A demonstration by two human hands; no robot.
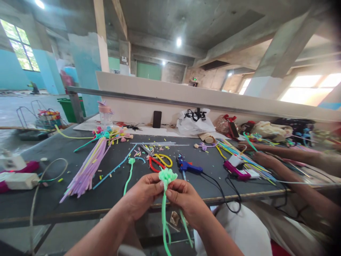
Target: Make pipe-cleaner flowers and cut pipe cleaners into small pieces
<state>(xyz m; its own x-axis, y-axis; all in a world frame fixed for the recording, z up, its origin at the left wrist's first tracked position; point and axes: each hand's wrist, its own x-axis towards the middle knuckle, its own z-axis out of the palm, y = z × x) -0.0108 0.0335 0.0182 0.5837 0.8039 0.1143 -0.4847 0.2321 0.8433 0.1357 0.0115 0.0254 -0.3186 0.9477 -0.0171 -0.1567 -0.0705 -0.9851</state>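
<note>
Between my two hands is a light green pipe-cleaner flower (167,175) with a bunched head and long fuzzy stems hanging below the table edge. My left hand (145,193) pinches it just under the head from the left. From the right, my right hand (183,199) grips the same spot with thumb and fingers. Just beyond lie scissors (157,163) with red and yellow handles and a blue glue gun (189,166). Another green pipe-cleaner piece (129,174) rests left of my hands.
A bundle of purple pipe cleaners (87,167) lies at left, with a blue strip (114,170) beside it. Power strips (241,170) and cords sit on both sides. A phone (157,119), a bottle (106,113) and a white bag (195,121) stand behind. A co-worker's hands (266,160) work at right.
</note>
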